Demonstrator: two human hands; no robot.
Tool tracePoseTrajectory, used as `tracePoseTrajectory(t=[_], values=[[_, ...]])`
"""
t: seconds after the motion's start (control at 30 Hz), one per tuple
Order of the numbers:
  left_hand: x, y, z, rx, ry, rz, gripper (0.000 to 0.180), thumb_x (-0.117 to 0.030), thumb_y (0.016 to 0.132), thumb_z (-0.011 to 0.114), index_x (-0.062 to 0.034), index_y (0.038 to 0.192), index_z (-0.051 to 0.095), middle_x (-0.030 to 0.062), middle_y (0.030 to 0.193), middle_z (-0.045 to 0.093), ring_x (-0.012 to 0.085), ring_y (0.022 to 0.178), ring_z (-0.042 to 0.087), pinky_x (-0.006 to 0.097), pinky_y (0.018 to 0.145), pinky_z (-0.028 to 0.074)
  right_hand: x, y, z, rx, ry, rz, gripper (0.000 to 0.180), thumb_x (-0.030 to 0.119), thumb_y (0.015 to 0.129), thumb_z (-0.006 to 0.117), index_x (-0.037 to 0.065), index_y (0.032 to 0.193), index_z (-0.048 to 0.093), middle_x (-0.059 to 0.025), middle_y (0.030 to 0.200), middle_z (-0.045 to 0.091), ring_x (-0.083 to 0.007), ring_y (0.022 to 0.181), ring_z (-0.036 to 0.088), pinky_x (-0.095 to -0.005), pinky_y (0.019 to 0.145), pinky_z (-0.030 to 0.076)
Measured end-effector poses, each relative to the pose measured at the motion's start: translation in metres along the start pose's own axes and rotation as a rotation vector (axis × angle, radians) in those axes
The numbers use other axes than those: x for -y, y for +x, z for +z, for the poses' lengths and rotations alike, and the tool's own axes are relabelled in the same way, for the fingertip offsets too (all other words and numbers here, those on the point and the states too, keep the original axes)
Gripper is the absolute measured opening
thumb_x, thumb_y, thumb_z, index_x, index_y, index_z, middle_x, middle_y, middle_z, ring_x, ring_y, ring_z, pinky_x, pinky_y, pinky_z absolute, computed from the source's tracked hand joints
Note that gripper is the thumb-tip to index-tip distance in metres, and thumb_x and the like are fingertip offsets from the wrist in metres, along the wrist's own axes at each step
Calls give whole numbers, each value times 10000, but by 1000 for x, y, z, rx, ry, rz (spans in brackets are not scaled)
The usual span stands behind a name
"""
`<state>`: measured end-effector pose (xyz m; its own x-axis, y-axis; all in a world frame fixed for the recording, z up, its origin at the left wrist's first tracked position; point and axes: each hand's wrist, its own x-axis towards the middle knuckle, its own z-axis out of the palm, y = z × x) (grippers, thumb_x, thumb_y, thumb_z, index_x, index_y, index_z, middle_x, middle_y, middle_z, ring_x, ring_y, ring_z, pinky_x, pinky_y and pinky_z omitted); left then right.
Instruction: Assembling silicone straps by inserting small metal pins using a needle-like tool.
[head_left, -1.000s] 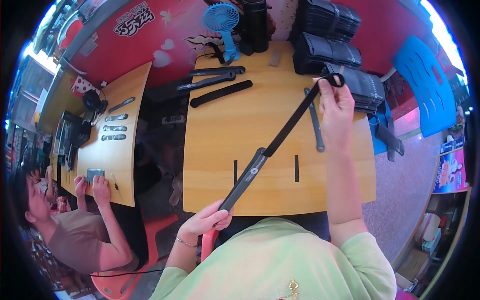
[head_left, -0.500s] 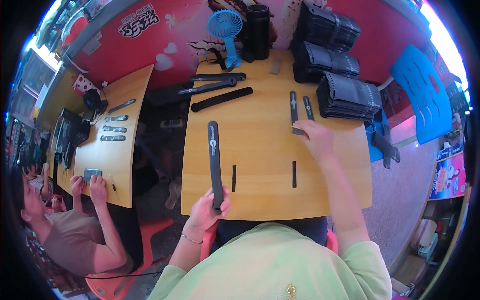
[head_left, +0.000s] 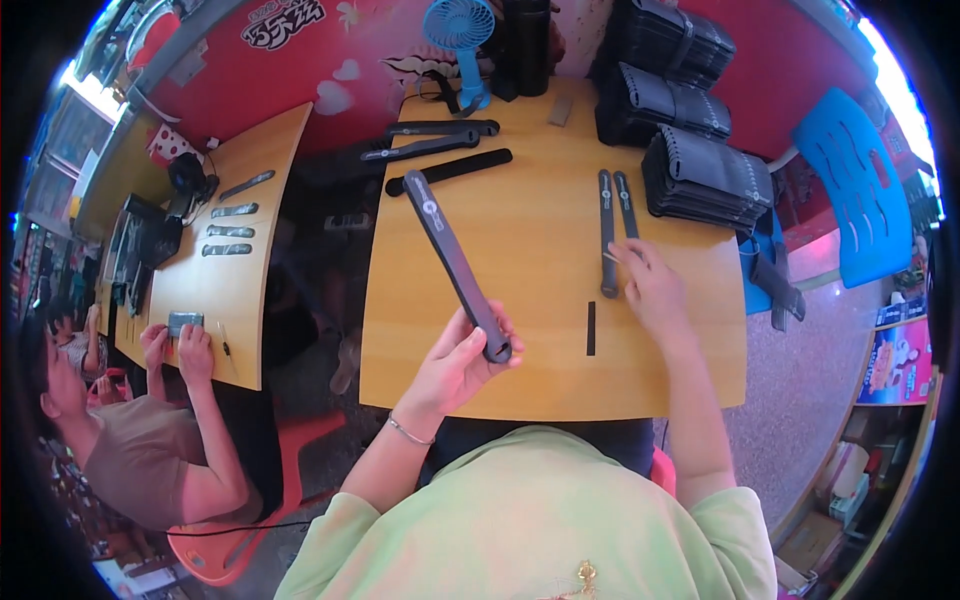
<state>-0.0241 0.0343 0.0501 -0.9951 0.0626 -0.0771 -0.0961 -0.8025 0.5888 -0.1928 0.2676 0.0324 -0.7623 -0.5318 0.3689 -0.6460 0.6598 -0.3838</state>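
Note:
My left hand (head_left: 462, 362) grips a long black strap (head_left: 445, 245) near its lower end. The strap has rounded ends, a pale round mark near the top and a slot at the bottom. It is raised above the table, tilted with its top to the left. My right hand (head_left: 650, 290) is closed, with a thin pale stick (head_left: 612, 257) showing at the fingertips. Beneath those fingers lies a similar strap (head_left: 606, 200), close beside another strap (head_left: 625, 195). A short black strip (head_left: 591, 330) lies left of my right wrist.
Several stacks of black straps or sleeves (head_left: 705, 180) stand at the back right. More black straps (head_left: 450, 172) lie at the back left, near a blue fan (head_left: 462, 60) and a dark cylinder (head_left: 525, 50). A co-worker (head_left: 160, 440) sits at another table (head_left: 235, 350) on the left.
My left hand has moved right and up, and its strap has tilted leftward. The strap under my right hand now lies straighter, alongside its neighbour. The left short strip is no longer visible.

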Motion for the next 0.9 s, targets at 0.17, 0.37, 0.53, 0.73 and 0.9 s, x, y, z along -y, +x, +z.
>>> tracePoseTrajectory(t=[0.17,0.37,0.53,0.73,0.9], values=[[2,15,10,-9,-12,26,337,-151,968,427,-68,1287,359,115,1090,523,319,1029,584,376,827,539,7,-6,-11,-143,74,36,342,24,786,598,161,1097,636,-53,1001,592,-235,754,622,-329,631,504],[12,23,13,-74,15,117,375,-64,929,496,-94,1285,380,96,1101,548,346,1059,577,400,867,530,70,-17,-36,62,387,8,341,64,847,572,114,1183,603,-110,877,657,-214,710,647,-313,638,498],[17,26,23,-110,44,220,369,-9,893,542,-96,1230,419,94,1104,559,326,1074,571,425,887,522,106,-27,-34,123,446,11,386,24,831,582,119,1206,585,-98,868,679,-206,698,663,-298,628,504],[23,28,25,-169,118,367,347,47,858,568,-86,1156,451,99,1082,584,287,1075,573,440,898,516,111,-28,-21,61,432,36,432,48,807,624,162,1221,572,-89,801,651,-209,635,624,-310,559,479],[28,29,26,-189,170,441,353,64,845,579,-70,1145,451,102,1066,599,284,1066,577,418,891,517,111,-27,-16,-20,415,21,413,125,818,648,199,1218,575,-81,687,617,-216,551,579,-330,496,447]])
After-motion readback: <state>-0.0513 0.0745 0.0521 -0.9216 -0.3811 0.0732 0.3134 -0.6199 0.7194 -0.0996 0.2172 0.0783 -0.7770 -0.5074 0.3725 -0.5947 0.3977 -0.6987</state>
